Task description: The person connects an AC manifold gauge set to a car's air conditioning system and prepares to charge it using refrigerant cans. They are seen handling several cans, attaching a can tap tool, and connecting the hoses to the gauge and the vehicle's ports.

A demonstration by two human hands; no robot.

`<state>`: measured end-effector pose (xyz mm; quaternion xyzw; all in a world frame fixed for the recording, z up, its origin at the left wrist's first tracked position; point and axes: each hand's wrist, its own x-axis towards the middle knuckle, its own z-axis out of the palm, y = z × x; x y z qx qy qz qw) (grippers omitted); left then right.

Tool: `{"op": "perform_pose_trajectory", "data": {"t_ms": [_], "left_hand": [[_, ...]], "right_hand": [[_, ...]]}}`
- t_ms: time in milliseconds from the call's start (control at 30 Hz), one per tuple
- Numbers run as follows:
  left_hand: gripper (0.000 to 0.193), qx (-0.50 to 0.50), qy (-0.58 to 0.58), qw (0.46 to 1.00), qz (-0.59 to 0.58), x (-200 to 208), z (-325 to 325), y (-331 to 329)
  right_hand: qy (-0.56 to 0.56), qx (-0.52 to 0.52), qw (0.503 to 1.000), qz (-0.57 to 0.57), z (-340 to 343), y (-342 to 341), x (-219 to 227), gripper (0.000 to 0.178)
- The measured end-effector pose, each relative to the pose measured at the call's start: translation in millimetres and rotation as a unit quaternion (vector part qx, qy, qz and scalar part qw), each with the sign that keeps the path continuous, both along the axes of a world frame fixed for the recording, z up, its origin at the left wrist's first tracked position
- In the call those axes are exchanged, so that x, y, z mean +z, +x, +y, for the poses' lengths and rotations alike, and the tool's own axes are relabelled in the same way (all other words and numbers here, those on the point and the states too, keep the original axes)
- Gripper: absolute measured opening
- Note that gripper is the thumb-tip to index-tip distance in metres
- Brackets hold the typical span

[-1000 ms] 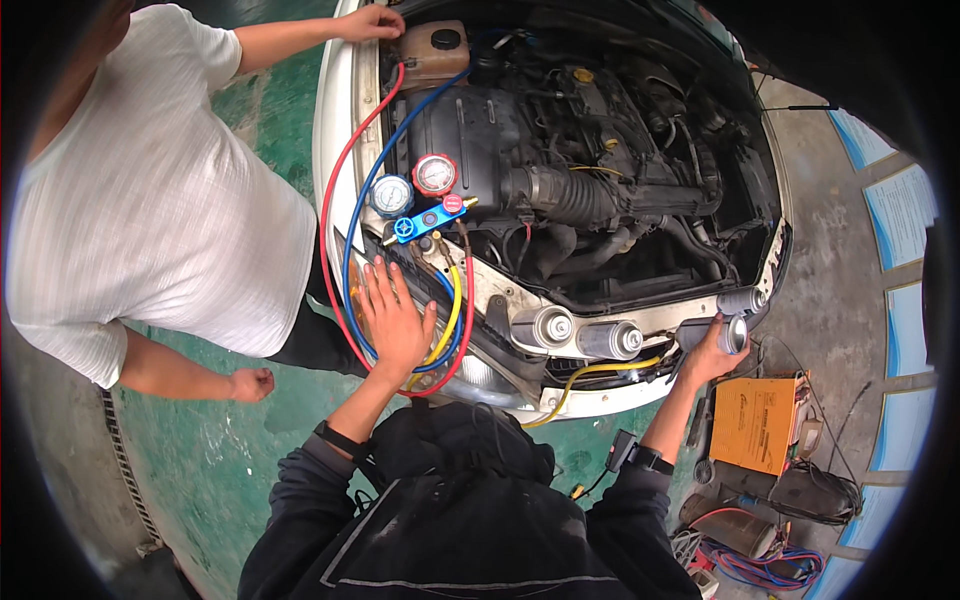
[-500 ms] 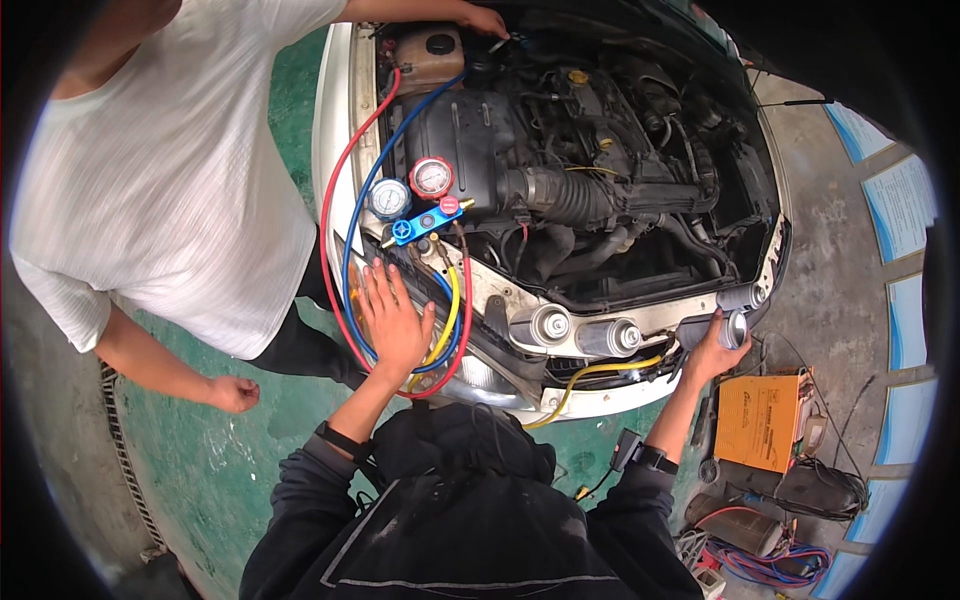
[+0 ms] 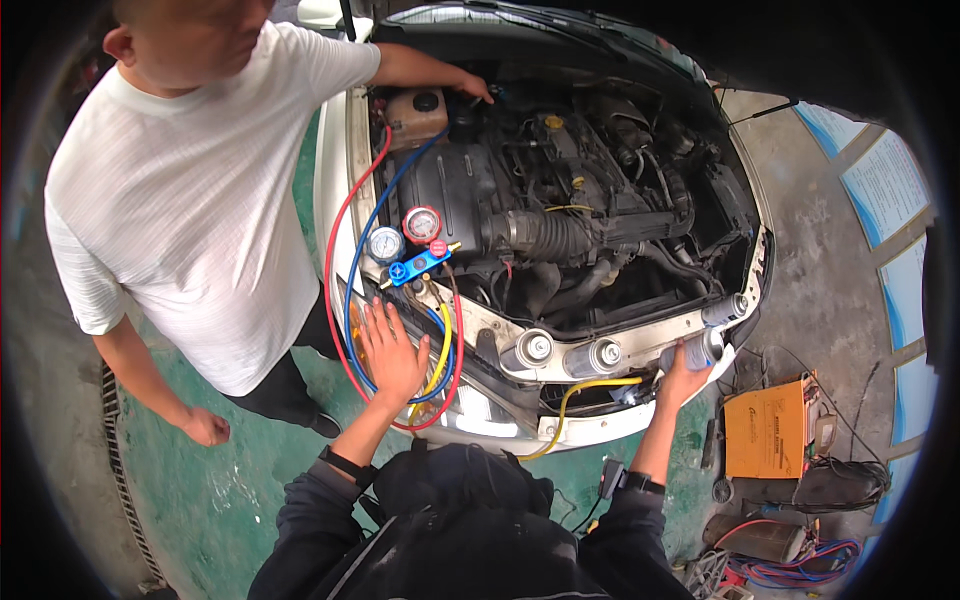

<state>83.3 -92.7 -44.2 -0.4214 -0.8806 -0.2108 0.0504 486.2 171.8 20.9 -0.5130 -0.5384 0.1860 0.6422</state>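
Note:
My left hand (image 3: 393, 355) lies flat with fingers spread on the car's front corner by the headlight, beside the looped red, blue and yellow hoses. Just beyond its fingertips, a blue manifold gauge set (image 3: 420, 266) with two round dials rests on the car's edge. My right hand (image 3: 682, 376) is closed around a grey spray-type can (image 3: 704, 349), held tilted over the front panel. Close to it, another can (image 3: 725, 309) lies on the panel. Two more cans, one at the left (image 3: 527, 350) and one in the middle (image 3: 593, 357), lie along the same panel.
The open engine bay (image 3: 590, 240) fills the middle. A co-worker in a white shirt (image 3: 200, 200) stands at left, one hand (image 3: 474, 88) reaching into the bay's far side. A yellow hose (image 3: 566, 410) hangs over the bumper. An orange box (image 3: 768, 428) and cables sit on the floor at right.
The view has tilted, showing more of the car's far side. My right hand has drawn the can slightly toward me and left, away from the neighbouring can. My left hand stays at the headlight.

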Motion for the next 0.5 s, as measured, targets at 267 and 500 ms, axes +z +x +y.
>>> {"op": "perform_pose_trajectory", "data": {"t_ms": [267, 500], "left_hand": [[0.059, 0.027, 0.091, 0.993, -0.069, 44, 19, -45], [0.046, 0.026, 0.004, 0.998, -0.050, 74, 58, -97]], "right_hand": [[-0.086, -0.090, 0.986, -0.111, -100, 69, -10, 0.067], [-0.209, -0.104, 0.963, -0.132, -248, 98, -66, 0.061]]}}
